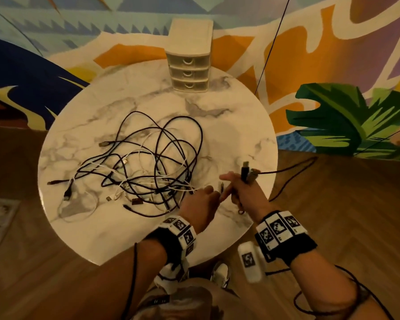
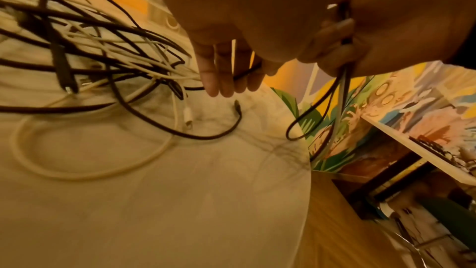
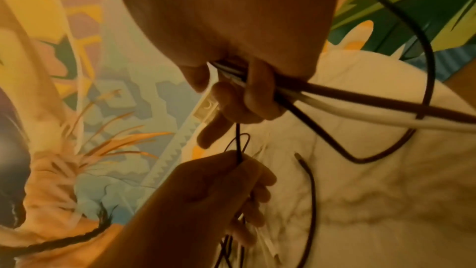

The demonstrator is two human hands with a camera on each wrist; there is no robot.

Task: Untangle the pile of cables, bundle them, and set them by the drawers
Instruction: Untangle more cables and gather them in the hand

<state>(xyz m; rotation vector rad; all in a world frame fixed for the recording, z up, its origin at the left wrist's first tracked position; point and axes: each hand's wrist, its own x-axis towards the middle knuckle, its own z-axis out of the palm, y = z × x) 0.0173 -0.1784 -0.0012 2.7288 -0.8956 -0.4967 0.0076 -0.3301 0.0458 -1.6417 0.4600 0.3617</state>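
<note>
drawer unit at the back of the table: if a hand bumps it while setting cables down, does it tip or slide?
The drawer unit stands tall and narrow, so it may tip. It looks like thin plastic, probably light, and the marble-look table looks smooth, so it could slide.

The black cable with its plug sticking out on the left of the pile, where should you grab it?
Grab the black cable by its plug end, coming in from the left edge of the table. That end lies free outside the pile, so probably nothing crosses it there. Farther right it dives under other loops, where pulling would likely tighten the tangle.
</note>
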